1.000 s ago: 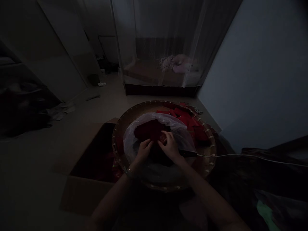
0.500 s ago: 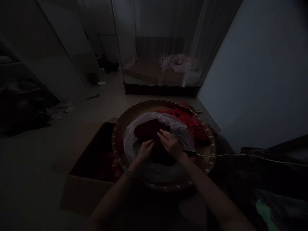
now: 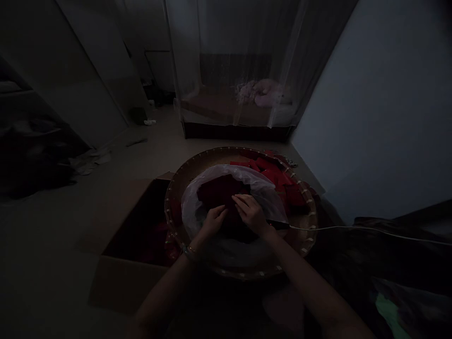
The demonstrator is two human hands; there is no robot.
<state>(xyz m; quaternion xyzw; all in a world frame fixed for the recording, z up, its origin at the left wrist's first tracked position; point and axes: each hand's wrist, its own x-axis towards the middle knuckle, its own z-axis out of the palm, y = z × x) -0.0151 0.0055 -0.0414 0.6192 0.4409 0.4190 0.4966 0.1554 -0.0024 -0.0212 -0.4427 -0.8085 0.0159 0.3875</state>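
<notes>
My left hand (image 3: 214, 220) is over a dark red heap (image 3: 221, 189), thumb and forefinger drawn together in a pinch. Facing it, my right hand (image 3: 251, 213) is bent over the same heap with its fingertips close together. Whatever the fingers hold is too dark and small to make out. The heap looks soft, and lies in an opened white plastic bag (image 3: 192, 200). Around the bag is a round woven bamboo tray (image 3: 190, 175). A dark object with a pale cord (image 3: 328, 228) is beside my right wrist, partly hidden.
Shiny red packets (image 3: 273, 172) lie in the tray's far right part. An open cardboard box (image 3: 123, 282) with dark red contents stands at the left. Beyond are a netted bed (image 3: 219, 106) and a pale wall (image 3: 388, 103). The room is very dim.
The fingers of my right hand have drawn closer together and lowered slightly. My left hand has hardly moved.
</notes>
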